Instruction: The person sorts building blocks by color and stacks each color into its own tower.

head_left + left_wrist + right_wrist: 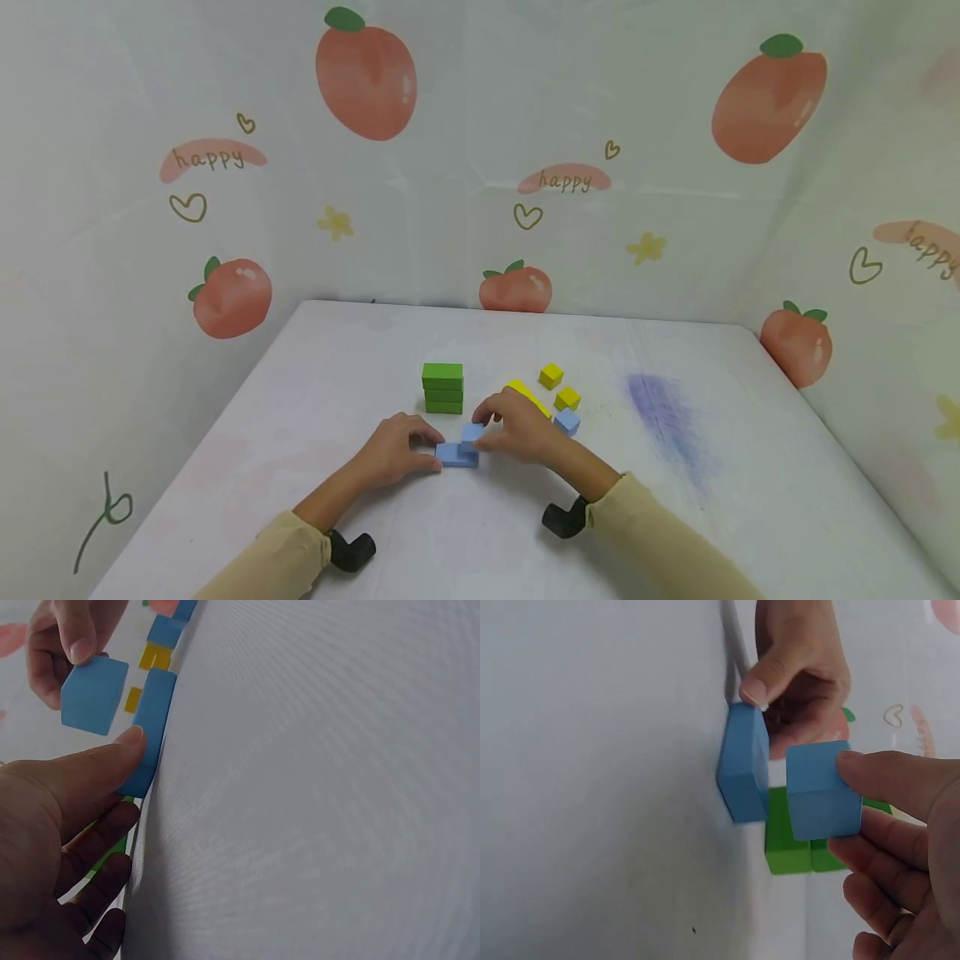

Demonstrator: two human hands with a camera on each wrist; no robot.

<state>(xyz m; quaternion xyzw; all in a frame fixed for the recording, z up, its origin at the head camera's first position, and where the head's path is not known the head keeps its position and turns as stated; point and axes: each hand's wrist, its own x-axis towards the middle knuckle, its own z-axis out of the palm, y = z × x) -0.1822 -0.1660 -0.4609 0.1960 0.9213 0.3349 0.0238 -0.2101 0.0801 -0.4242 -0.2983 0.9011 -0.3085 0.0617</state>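
A flat blue block (452, 454) lies on the white table (675, 517), and my left hand (397, 448) pinches it at its left end. In the left wrist view the thumb (90, 769) presses on the block's edge (154, 727). My right hand (517, 429) pinches a small blue cube (472, 433) over the block's right end. In the right wrist view the cube (821, 791) hangs a little apart from the flat block (744, 761), with the left hand (799, 667) behind it.
A stack of green blocks (442, 388) stands just behind the hands. Two yellow cubes (551, 376) (567, 398), a long yellow piece (522, 390) and another blue cube (567, 422) lie to the right. A purple smear (667, 417) marks the table. Printed curtains wall the table in.
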